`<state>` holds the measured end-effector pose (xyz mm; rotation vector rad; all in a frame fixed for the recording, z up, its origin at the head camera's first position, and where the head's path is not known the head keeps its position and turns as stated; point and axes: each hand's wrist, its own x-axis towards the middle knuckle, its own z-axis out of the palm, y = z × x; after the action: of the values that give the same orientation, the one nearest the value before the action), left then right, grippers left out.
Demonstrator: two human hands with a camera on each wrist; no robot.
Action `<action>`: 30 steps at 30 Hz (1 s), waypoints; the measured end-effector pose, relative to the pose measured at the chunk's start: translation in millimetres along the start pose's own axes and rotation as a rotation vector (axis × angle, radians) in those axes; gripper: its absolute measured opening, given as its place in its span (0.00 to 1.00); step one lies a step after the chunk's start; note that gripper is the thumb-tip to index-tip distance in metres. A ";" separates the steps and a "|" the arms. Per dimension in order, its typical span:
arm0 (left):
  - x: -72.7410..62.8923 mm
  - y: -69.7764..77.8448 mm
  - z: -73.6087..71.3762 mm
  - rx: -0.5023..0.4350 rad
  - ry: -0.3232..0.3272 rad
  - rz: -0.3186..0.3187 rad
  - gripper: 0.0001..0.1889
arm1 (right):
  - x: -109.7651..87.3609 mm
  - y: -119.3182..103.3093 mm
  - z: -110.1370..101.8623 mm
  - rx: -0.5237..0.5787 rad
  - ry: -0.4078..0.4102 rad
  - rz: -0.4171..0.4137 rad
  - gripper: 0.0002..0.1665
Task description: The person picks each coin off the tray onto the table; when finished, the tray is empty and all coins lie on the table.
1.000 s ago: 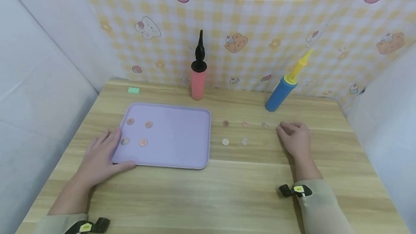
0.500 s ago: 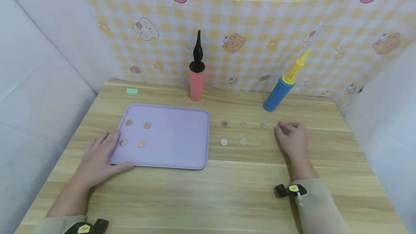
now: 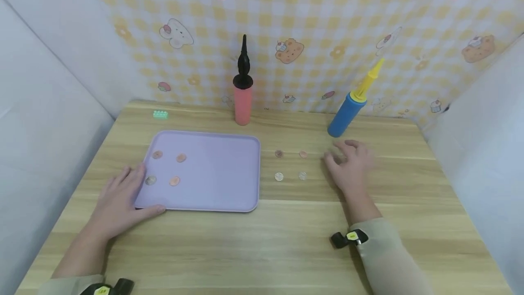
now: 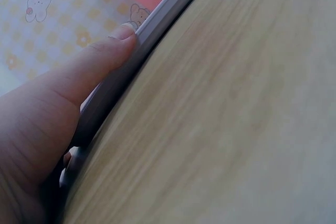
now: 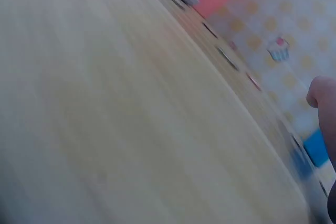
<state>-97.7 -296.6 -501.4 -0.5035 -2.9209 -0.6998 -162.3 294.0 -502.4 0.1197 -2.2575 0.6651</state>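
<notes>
My left hand rests against the front left corner of the lilac tray. Its straight thumb lies along the front rim, and the fingers stretch along the left side. Inside the tray lie two rows of coins, among them a copper coin and a silver coin. My right hand hovers low over the table right of more coins, fingers loosely bent and apart, blurred. Nothing shows between its fingertips. Nearest it lie a pinkish coin and a silver coin. In the right wrist view, a thin coin edge shows near the thumb.
A pink balloon pump with a black nozzle stands behind the tray. Behind my right hand leans a blue balloon pump with a yellow nozzle. A green toy brick lies at the back left. A patterned cloth hangs behind the table.
My right hand has parted its pinched fingertips and moved left, now covering the place where the third back-row silver coin showed. My left hand stays at the tray. The head view has shifted slightly.
</notes>
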 end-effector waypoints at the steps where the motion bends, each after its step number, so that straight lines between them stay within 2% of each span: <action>1: -0.1 -0.2 -0.6 -0.001 0.001 0.000 0.69 | 0.2 -5.8 4.9 0.011 0.012 -0.031 0.23; 4: 0.0 -0.9 -1.3 0.001 0.005 0.004 0.69 | 0.7 -23.3 19.1 0.060 0.042 -0.096 0.23; 8: -1.0 -2.3 -0.7 0.005 0.006 0.006 0.69 | 1.2 -48.0 38.3 0.127 0.027 -0.154 0.25; 12: -0.9 -3.0 -0.8 -0.001 0.006 -0.002 0.69 | 0.8 -78.2 56.4 0.171 -0.022 -0.211 0.24; 16: 0.3 -2.4 -1.2 -0.002 0.004 -0.003 0.69 | -5.4 -112.2 71.0 0.211 -0.111 -0.254 0.22; 19: -0.4 -2.6 -1.3 0.000 0.005 -0.001 0.69 | -13.0 -138.4 81.2 0.215 -0.184 -0.304 0.21; 21: -1.1 -3.4 -1.0 0.002 0.006 -0.001 0.69 | -16.7 -155.8 87.4 0.197 -0.201 -0.355 0.20; 27: -2.9 -2.8 -1.7 -0.001 0.017 0.001 0.68 | -20.2 -196.3 99.0 0.114 -0.128 -0.530 0.15; 30: -2.6 -1.3 -2.3 -0.006 0.021 0.000 0.68 | -21.9 -212.1 101.5 0.075 -0.107 -0.587 0.15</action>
<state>-95.6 -299.5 -500.3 -0.4935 -2.9001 -0.7097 -153.2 58.7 -485.5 0.8341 -2.1386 0.4289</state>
